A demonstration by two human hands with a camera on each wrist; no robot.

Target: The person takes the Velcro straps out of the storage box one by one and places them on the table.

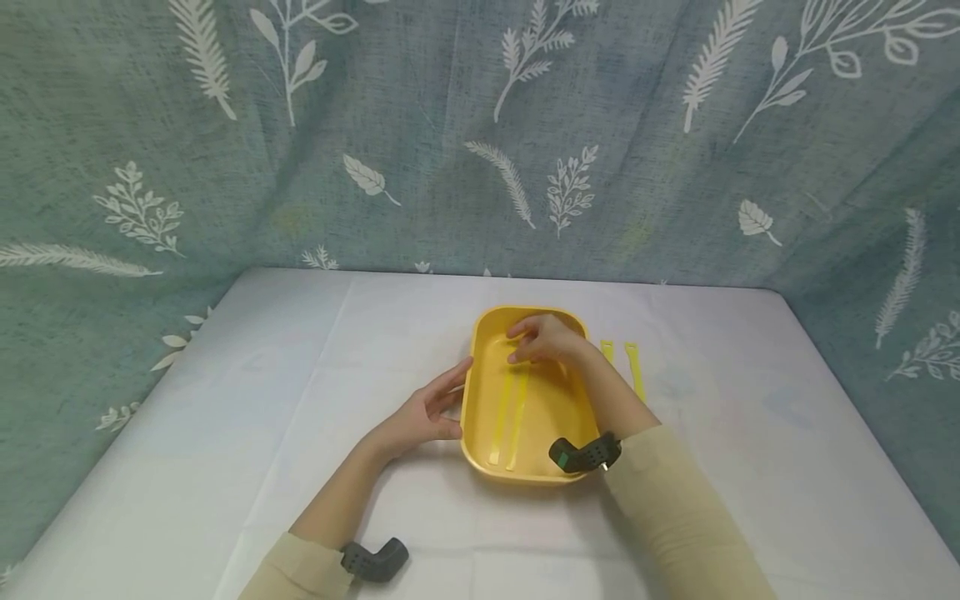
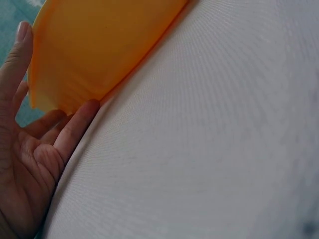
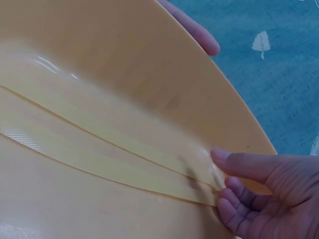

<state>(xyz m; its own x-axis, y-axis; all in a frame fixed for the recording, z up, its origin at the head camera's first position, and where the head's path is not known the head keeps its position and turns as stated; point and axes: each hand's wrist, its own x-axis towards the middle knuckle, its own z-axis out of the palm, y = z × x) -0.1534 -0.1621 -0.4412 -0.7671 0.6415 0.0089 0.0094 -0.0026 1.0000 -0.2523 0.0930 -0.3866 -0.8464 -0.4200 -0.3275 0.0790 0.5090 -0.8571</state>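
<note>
A yellow plastic tray [image 1: 528,479] lies on the white tabletop with two long, flat yellow strips [image 1: 517,417] side by side inside it. My left hand [image 1: 420,417] rests against the tray's left side, its fingers spread along the outer wall [image 2: 99,50]. Over the far part of the tray is my right hand [image 1: 551,337]. In the right wrist view, its thumb and bent fingers [image 3: 269,194] are at the ends of the strips [image 3: 124,159], thumb apart from the fingers. The strips lie along the tray floor; whether fingertips touch them is unclear.
Two more yellow strips [image 1: 635,367], with holes at their far ends, lie on the table right of the tray, partly behind my right forearm. A blue-green cloth with white leaf prints [image 1: 420,167] hangs behind the table [image 1: 360,333]. Each wrist carries a black camera [image 1: 375,560].
</note>
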